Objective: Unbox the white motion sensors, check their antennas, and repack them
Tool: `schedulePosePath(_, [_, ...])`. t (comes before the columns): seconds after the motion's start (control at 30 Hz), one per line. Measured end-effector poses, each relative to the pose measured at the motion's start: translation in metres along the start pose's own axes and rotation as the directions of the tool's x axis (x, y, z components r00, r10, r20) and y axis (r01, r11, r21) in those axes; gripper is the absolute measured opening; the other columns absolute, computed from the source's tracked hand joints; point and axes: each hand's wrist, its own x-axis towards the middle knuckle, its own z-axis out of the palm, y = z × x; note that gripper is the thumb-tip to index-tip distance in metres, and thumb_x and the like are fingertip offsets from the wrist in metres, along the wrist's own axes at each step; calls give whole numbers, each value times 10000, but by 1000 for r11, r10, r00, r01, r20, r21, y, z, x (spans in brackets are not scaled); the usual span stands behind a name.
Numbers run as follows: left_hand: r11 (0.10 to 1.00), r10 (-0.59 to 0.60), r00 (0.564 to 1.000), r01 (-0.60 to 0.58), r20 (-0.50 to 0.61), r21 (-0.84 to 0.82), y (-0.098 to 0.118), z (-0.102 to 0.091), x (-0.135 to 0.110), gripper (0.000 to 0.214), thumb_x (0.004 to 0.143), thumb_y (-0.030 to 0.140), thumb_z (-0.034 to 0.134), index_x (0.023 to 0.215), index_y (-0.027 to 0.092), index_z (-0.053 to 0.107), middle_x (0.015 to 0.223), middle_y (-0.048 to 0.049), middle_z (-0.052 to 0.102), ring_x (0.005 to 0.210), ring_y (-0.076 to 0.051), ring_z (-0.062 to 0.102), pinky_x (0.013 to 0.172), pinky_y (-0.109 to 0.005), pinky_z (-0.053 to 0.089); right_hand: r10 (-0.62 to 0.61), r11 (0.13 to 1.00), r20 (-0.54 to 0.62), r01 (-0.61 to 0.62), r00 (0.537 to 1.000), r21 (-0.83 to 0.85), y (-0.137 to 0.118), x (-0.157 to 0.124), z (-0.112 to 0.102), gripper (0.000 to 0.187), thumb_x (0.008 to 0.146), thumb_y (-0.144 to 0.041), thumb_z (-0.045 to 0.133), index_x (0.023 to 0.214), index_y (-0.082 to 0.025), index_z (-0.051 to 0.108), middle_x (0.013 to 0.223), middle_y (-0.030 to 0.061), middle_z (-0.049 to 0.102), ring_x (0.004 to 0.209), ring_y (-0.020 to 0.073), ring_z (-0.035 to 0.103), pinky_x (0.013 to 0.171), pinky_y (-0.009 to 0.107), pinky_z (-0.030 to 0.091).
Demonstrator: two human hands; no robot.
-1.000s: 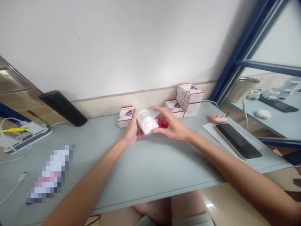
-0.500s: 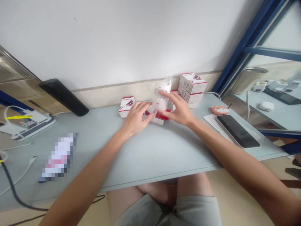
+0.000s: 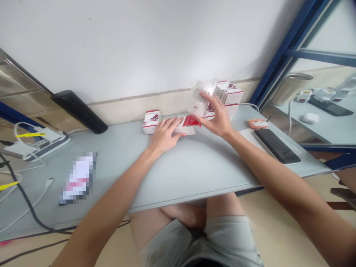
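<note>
My right hand (image 3: 218, 119) is raised above the desk, closed on a white plastic device in a clear bag (image 3: 198, 99). My left hand (image 3: 164, 134) lies flat with fingers stretched over an open red and white box (image 3: 187, 125) on the grey desk (image 3: 180, 174). A shut red and white box (image 3: 151, 121) stands just left of that hand. Behind the bagged device a stack of similar boxes (image 3: 229, 97) sits against the wall.
A dark tablet (image 3: 276, 145) on white paper and a small orange figure (image 3: 258, 123) lie at the right. A black cylinder (image 3: 79, 111) leans at the back left, a power strip (image 3: 39, 142) with cables and a blurred flat item (image 3: 78, 180) lie further left.
My right hand lifted the white device up and to the right, away from the box. My left hand let go of it and settled flat on the open box.
</note>
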Motion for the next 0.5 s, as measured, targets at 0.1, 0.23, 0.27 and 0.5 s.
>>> schedulePosePath(0.1, [1000,-16,999,15,-40,-27,3,3,-1,592,1025,522,624,1539,232,579,1511,-144,649,1368,-340,563,1189,-530,432,67,994,-4,-66,998,91,-6,1,0,780,914,-732,692,1572,-362,498,1555,110,572,1285,408,629,1028,643,584])
schedulePosePath(0.23, [997,-23,997,18,-68,-74,4,4,-2,600,1029,538,609,1547,238,565,1521,-143,643,1403,-340,547,1200,-534,420,145,971,4,-143,989,191,-11,3,0,802,893,-718,726,1570,-354,497,1576,86,560,1197,375,672,1001,638,612])
schedulePosePath(0.27, [996,-24,998,19,-66,-83,4,5,-1,603,1029,547,603,1547,241,563,1513,-143,648,1400,-339,550,1199,-533,420,163,963,23,-164,986,213,-10,3,0,807,890,-718,729,1571,-354,495,1561,82,572,1174,363,683,987,626,623])
schedulePosePath(0.5, [996,-36,999,33,-27,-85,5,5,-1,611,1019,571,610,1540,252,578,1525,-136,639,1387,-344,553,1189,-534,426,236,879,228,-307,945,364,4,7,-5,868,829,-701,813,1563,-342,521,1241,68,717,1070,332,733,898,535,651])
